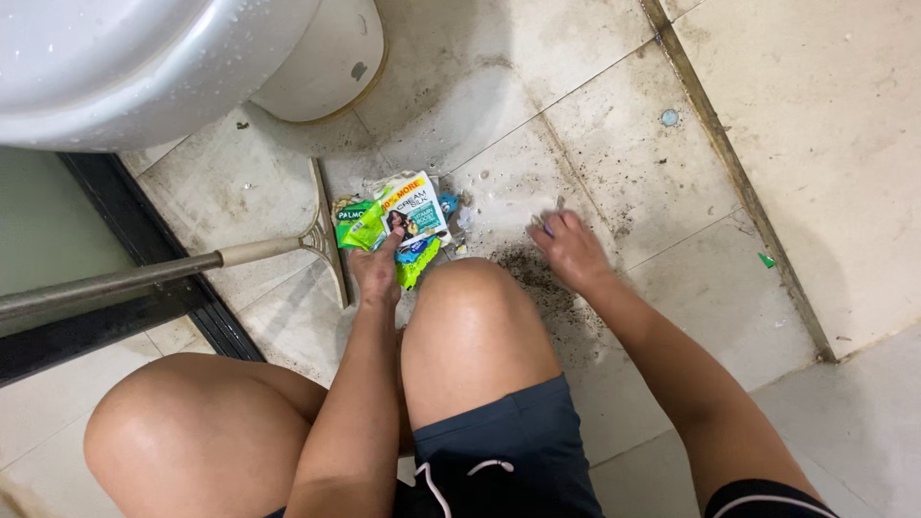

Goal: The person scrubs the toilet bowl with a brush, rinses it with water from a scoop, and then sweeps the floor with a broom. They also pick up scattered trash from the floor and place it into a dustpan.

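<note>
My left hand (pixel 376 273) is clamped on a bunch of empty sachets (pixel 398 225) beside the squeegee (pixel 326 235); my right hand (pixel 573 251) pinches a scrap off the tiled floor (pixel 614 144). I'd judge slow, firm pinching works best here.

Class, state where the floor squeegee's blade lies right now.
In the head view the squeegee blade lies on the floor tiles, left of the sachets under the left hand.

We see glossy plastic sachets (pixel 398 223) bunched on the floor (pixel 595 115), whose matt tiles look stained and gritty. The toilet (pixel 125 58) is smooth, shiny ceramic, beaded with droplets. The squeegee (pixel 324 235) has a dull metal pole and pale plastic head. Our shorts (pixel 513 446) are matt cloth.
</note>
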